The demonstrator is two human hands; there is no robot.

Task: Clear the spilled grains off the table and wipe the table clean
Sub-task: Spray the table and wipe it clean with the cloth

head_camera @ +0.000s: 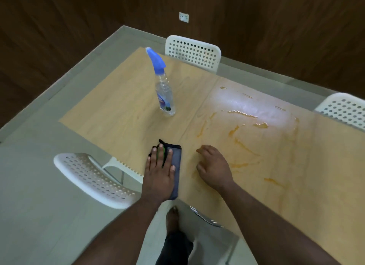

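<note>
My left hand lies flat with straight fingers on a folded dark blue cloth near the front edge of the light wooden table. Just to the right, my right hand rests on the tabletop with its fingers loosely curled, holding nothing. Wet streaks and orange smears spread over the table to the right of both hands, with a shiny wet patch farther back. No grains show on the table.
A clear spray bottle with a blue trigger head stands upright behind the cloth. White perforated chairs stand at the front left, the far side and the right edge. My foot shows below the table edge.
</note>
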